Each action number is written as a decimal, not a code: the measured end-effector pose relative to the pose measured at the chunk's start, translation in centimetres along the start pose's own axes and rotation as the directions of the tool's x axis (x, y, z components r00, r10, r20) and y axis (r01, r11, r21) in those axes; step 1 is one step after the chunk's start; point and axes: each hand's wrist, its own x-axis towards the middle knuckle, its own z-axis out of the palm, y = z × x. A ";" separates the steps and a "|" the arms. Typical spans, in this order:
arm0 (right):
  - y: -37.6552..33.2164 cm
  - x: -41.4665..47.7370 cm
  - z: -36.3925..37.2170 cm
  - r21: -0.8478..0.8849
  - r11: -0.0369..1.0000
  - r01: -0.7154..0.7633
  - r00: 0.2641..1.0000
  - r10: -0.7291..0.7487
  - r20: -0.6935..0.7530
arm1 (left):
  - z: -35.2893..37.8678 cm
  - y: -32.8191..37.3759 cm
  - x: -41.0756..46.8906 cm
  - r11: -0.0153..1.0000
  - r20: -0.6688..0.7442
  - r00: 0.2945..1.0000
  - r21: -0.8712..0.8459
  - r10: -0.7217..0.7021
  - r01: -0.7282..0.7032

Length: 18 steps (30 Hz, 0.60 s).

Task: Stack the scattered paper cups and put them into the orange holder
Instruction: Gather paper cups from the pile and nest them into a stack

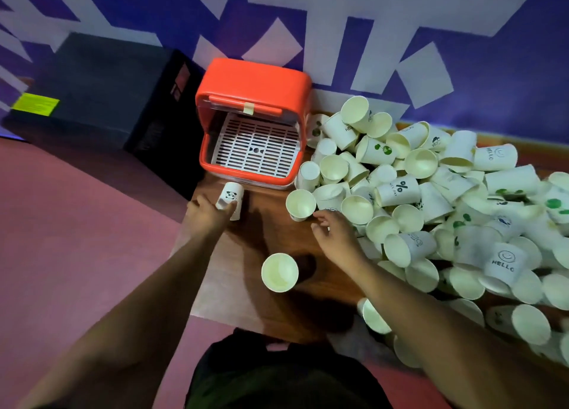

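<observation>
Two jobs: left hand [212, 213] grips a cup [231, 197] below the holder [252, 80], likely a stack base; right hand [336, 237], loose and empty, hovers at the pile [431, 199].

HELLO cup [503, 262] low in the pile, second HELLO cup [492, 155] further back. The % cup [398, 190] also says something like NICE DAY in small print. Yellow label [35, 104] on the black box [101, 94] is unreadable

left hand [209, 213]: bare | right hand [337, 239]: bare | forearms [166, 279]: bare | clothing [277, 374]: dark
</observation>
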 end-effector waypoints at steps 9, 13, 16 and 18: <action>-1.7 2.6 2.7 -0.264 0.964 -0.026 1.000 0.022 -0.019 | 1.8 -0.2 2.7 0.996 0.199 0.976 -0.037 0.088 -0.083; -1.7 2.8 3.8 -0.379 0.926 0.009 1.000 -0.006 0.010 | 0.9 -1.8 1.8 0.969 0.213 0.948 -0.132 0.235 -0.211; -1.7 2.5 4.4 -0.397 0.918 0.017 0.999 -0.027 -0.020 | -0.5 -2.4 0.6 0.931 0.223 0.929 -0.285 0.297 -0.229; -1.9 2.3 4.5 -0.381 0.924 0.021 0.999 -0.038 -0.037 | -1.6 -2.3 -0.3 0.893 0.222 0.916 -0.387 0.334 -0.231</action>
